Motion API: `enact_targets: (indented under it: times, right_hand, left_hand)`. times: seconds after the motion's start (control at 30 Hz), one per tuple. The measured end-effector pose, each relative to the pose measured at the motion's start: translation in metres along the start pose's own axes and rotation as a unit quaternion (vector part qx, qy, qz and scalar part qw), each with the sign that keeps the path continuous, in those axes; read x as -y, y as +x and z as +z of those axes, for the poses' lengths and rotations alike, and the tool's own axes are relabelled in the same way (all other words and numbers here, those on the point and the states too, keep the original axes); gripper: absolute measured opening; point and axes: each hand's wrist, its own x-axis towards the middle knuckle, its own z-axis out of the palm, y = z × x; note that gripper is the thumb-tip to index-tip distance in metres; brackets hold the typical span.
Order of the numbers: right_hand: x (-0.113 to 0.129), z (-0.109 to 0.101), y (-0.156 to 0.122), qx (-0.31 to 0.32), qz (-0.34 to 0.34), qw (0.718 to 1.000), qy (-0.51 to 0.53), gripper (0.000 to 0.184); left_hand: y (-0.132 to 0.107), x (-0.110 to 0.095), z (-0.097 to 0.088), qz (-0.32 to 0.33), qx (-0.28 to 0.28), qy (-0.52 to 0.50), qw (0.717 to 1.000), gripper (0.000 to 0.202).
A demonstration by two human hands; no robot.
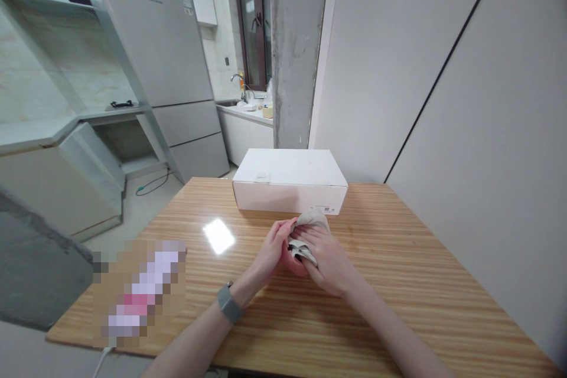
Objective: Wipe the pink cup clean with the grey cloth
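My left hand and my right hand meet over the middle of the wooden table. Between them is a small bunched piece of grey cloth, with a folded part and a dark edge showing between the fingers. Both hands are closed around it, the right from above and the left from the side. A grey watch is on my left wrist. Just behind the hands stands a shut white box, and the cloth's top reaches its front face.
A blurred-out patch lies on the table's left corner. A white wall runs along the table's right side. Beyond are a concrete pillar, a grey fridge, kitchen counters and a sink.
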Motion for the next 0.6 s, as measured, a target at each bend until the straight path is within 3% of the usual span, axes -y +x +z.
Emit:
enact_targets:
  times: [0.1, 0.2, 0.33, 0.43, 0.6]
  right_hand:
    - [-0.001, 0.0, -0.001, -0.017, 0.022, 0.999, -0.027, 0.04]
    - [-0.003, 0.001, -0.004, -0.006, 0.005, 1.0, -0.024, 0.038]
    - [-0.001, 0.004, -0.006, 0.024, -0.016, 1.0, 0.007, 0.042]
    - [0.003, 0.006, -0.004, 0.04, -0.016, 0.999, 0.023, 0.044]
    - [0.005, 0.008, -0.001, 0.014, -0.004, 1.0, 0.008, 0.042]
  left_hand:
    - [-0.006, -0.006, 0.008, -0.012, 0.064, -0.061, 0.996, 0.041]
    - [-0.007, -0.014, 0.008, -0.063, 0.128, -0.051, 0.988, 0.042]
    - [0.001, -0.021, -0.006, -0.068, 0.092, 0.029, 0.993, 0.032]
    - [0.006, -0.021, -0.015, -0.051, 0.063, 0.067, 0.994, 0.036]
    - [0.002, -0.012, -0.011, -0.031, 0.031, 0.065, 0.997, 0.039]
